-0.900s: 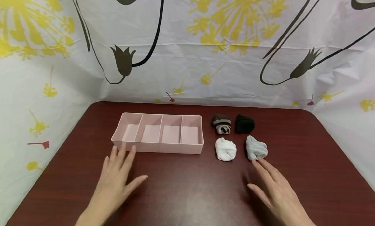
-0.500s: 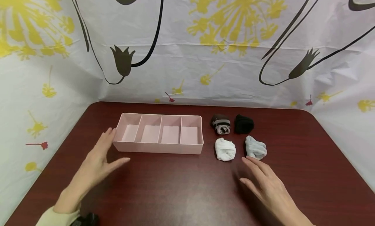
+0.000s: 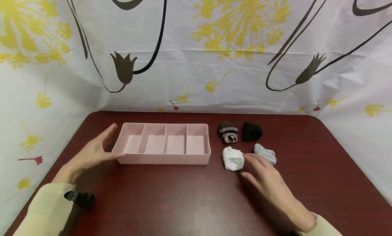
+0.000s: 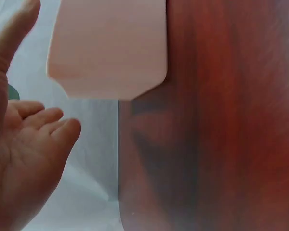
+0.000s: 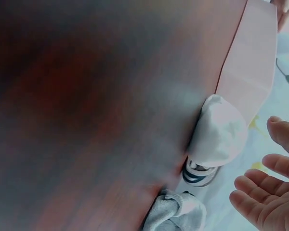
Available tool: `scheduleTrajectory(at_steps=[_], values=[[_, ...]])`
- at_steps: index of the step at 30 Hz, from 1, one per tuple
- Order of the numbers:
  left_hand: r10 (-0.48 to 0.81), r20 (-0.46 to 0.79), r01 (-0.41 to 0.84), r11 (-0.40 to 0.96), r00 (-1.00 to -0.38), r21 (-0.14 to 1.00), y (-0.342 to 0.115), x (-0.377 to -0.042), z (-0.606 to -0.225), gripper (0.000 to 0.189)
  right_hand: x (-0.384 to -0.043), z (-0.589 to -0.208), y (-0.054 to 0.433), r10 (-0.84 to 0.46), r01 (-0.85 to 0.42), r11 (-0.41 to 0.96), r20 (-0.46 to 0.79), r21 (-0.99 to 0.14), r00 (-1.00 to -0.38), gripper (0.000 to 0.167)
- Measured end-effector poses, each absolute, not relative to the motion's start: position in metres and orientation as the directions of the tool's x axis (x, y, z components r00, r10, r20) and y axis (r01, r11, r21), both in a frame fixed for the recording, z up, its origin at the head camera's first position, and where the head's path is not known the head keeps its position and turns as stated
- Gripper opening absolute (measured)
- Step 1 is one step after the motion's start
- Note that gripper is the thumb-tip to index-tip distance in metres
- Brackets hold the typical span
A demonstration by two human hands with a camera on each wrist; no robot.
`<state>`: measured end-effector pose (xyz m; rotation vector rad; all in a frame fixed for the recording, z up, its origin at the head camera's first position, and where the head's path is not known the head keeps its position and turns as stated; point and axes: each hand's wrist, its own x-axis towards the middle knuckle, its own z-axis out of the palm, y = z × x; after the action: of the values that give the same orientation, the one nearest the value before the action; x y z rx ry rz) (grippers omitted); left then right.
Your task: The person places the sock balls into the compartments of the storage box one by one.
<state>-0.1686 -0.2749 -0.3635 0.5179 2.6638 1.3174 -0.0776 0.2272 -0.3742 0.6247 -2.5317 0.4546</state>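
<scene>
A pink box with several compartments in a row (image 3: 163,159) stands on the dark red table. At its left end is my left hand (image 3: 92,152), thumb by the front left corner and fingers spread behind; whether it touches the box I cannot tell. In the left wrist view the palm (image 4: 29,159) holds nothing. Right of the box lies a rolled white sock (image 3: 233,158), with my right hand (image 3: 271,181) beside it, fingertips close to its right side. A rolled grey sock (image 3: 265,153) is partly hidden behind that hand. The right wrist view has the fingers (image 5: 250,192) loosely extended and holding nothing.
Behind the white sock lie a rolled brown striped sock (image 3: 228,132) and a rolled black sock (image 3: 251,131). A white patterned sheet (image 3: 183,76) hangs along the table's back and sides. The table (image 3: 171,202) extends in front of the box.
My left hand has moved left and turned to the box's left end. My right hand has shifted left from the grey sock towards the white one. The view has tilted slightly.
</scene>
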Motion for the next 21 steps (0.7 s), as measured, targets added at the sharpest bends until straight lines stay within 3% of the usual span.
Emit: scheduleTrajectory(at_steps=[6, 13, 21], values=[[0.452, -0.038, 0.244, 0.548, -0.891, 0.8, -0.283, -0.186, -0.362, 0.109, -0.09, -0.381, 0.226, -0.332, -0.495, 0.838, 0.505, -0.23, -0.797, 0.053], [0.466, -0.087, 0.259, 0.627, -0.881, 0.735, -0.286, -0.192, -0.362, 0.113, -0.099, -0.385, 0.225, -0.334, -0.491, 0.837, 0.483, -0.243, -0.809, 0.053], [0.512, -0.075, 0.316, 0.631, -0.855, 0.709, -0.281, -0.2, -0.361, 0.115, -0.107, -0.386, 0.223, -0.346, -0.502, 0.833, 0.49, -0.232, -0.801, 0.053]])
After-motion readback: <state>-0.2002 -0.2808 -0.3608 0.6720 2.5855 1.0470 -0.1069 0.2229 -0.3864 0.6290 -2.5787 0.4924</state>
